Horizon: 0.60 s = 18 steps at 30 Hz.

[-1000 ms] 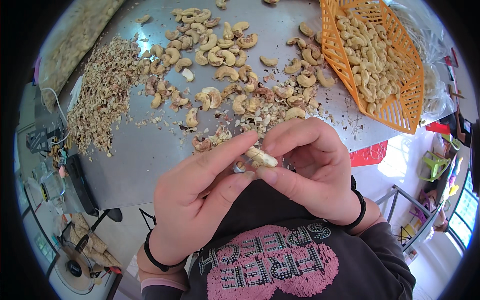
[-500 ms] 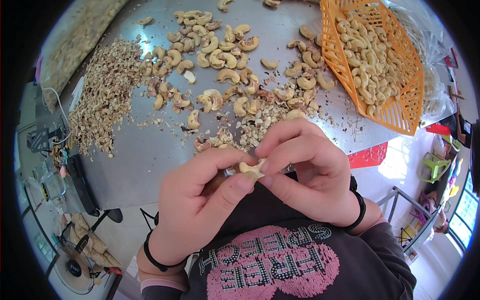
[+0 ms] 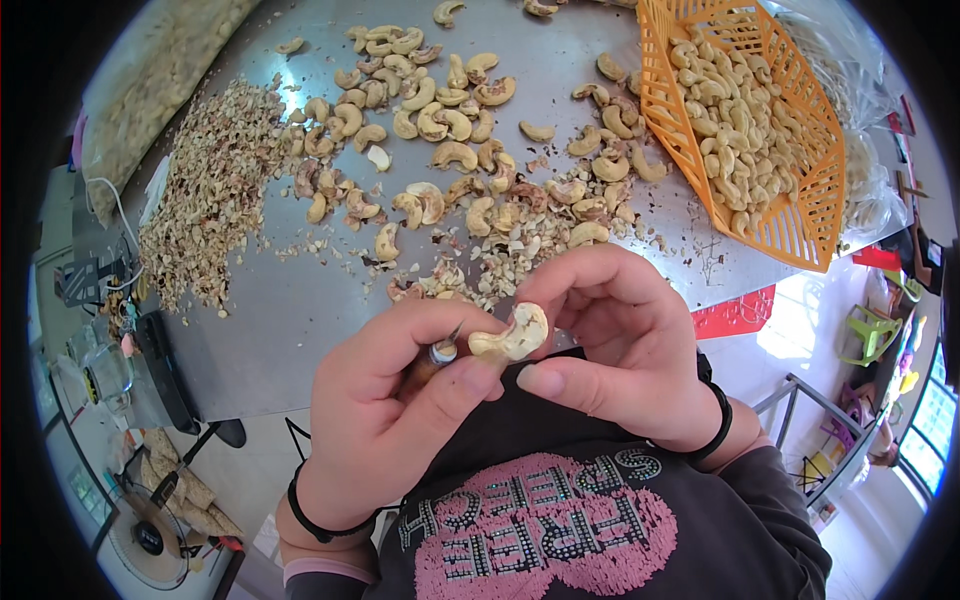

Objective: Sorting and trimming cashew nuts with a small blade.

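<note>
Gripping a small metal-tipped peeling tool (image 3: pixel 436 356), left hand (image 3: pixel 385 420); right hand (image 3: pixel 625 345) now pinches pale curved cashew kernel (image 3: pixel 515 335), raised, skin seemingly gone; orange plastic basket (image 3: pixel 815 215) at two o'clock.

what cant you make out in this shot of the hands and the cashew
Head view:
- Small tool in the left hand: only its metal collar and a sliver of blade show; the fingers cover the handle.
- Cashew: its underside is hidden by the right hand.
- Orange basket: its top is cut off by the picture's edge.
- Clear bag, far left: contents blurred by fisheye.
</note>
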Each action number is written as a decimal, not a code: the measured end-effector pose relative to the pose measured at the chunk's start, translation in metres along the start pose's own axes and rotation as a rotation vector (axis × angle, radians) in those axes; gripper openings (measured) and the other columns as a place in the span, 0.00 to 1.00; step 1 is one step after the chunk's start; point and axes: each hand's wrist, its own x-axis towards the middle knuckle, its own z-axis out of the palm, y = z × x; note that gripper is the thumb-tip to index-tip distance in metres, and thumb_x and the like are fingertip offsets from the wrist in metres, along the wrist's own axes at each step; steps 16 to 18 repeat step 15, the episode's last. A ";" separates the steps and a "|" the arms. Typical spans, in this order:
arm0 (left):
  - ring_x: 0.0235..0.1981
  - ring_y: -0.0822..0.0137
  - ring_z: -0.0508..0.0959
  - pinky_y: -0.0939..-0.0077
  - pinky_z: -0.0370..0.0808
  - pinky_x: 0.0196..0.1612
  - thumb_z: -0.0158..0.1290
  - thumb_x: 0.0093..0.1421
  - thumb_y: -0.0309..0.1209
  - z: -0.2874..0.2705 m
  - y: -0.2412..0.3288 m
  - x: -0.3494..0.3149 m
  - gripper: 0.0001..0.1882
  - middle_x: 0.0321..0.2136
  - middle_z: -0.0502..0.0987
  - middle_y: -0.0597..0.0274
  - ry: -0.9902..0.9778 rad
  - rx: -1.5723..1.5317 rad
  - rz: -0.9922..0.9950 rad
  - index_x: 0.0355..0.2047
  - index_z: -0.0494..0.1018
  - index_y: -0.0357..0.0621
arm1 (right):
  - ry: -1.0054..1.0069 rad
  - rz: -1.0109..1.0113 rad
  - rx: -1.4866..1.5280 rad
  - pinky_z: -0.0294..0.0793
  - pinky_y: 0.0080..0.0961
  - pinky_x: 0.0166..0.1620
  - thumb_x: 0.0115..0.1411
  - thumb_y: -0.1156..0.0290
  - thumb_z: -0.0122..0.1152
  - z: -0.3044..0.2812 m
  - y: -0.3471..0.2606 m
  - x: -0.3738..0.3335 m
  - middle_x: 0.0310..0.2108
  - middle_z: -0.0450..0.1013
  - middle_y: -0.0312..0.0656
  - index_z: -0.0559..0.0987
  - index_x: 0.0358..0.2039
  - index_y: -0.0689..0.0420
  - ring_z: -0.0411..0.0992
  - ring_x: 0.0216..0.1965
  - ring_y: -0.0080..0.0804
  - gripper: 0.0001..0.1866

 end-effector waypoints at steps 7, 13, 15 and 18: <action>0.28 0.76 0.70 0.87 0.66 0.31 0.45 0.54 0.24 -0.005 -0.002 -0.001 0.10 0.30 0.67 0.61 -0.049 0.026 0.011 0.37 0.64 0.34 | -0.010 0.086 0.112 0.66 0.19 0.40 0.49 0.81 0.55 -0.002 0.002 0.001 0.31 0.68 0.38 0.66 0.35 0.63 0.67 0.34 0.22 0.11; 0.32 0.72 0.71 0.82 0.67 0.37 0.40 0.57 0.26 -0.006 0.001 -0.001 0.14 0.32 0.67 0.57 -0.049 0.075 0.048 0.43 0.58 0.34 | -0.012 0.196 0.245 0.64 0.22 0.42 0.48 0.78 0.55 -0.002 -0.002 0.002 0.36 0.67 0.46 0.66 0.31 0.61 0.66 0.37 0.26 0.10; 0.35 0.69 0.70 0.79 0.66 0.40 0.40 0.58 0.30 -0.005 0.004 -0.001 0.15 0.33 0.67 0.56 -0.088 0.116 0.030 0.44 0.57 0.34 | -0.031 0.271 0.300 0.64 0.21 0.43 0.47 0.76 0.57 -0.004 -0.006 0.002 0.36 0.67 0.47 0.66 0.32 0.61 0.66 0.37 0.27 0.12; 0.35 0.69 0.70 0.79 0.66 0.40 0.40 0.58 0.30 -0.005 0.004 -0.001 0.15 0.33 0.67 0.56 -0.088 0.116 0.030 0.44 0.57 0.34 | -0.031 0.271 0.300 0.64 0.21 0.43 0.47 0.76 0.57 -0.004 -0.006 0.002 0.36 0.67 0.47 0.66 0.32 0.61 0.66 0.37 0.27 0.12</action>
